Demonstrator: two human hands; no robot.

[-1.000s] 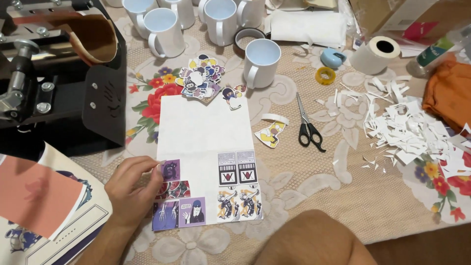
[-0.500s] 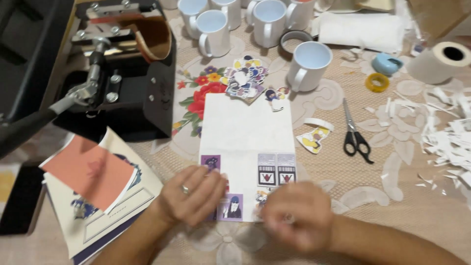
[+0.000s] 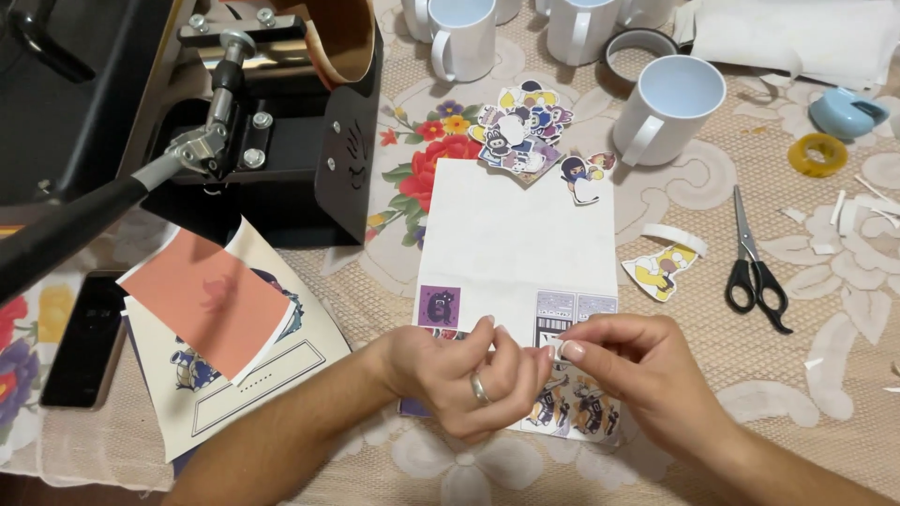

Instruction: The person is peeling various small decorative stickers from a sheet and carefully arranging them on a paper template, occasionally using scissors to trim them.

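Note:
A white sticker sheet [image 3: 516, 239] lies on the lace tablecloth, with printed stickers along its near end. My left hand [image 3: 459, 375], wearing a ring, rests on the sheet's lower left and pinches at it. Fingertip to fingertip with it, my right hand [image 3: 628, 370] pinches a small sticker [image 3: 553, 345] at the sheet's lower middle. A pile of cut-out stickers [image 3: 520, 126] sits at the sheet's far end. One cut sticker [image 3: 661, 272] lies to the right.
A black mug press [image 3: 234, 122] with a long handle stands at the left. White mugs [image 3: 666, 103] stand at the back. Black scissors [image 3: 755, 272], a yellow tape roll [image 3: 817, 155], printed papers [image 3: 225, 328] and a phone [image 3: 84, 337] lie around.
The view has shifted left and closer. My right hand came in over the sheet and now meets my left hand at the stickers.

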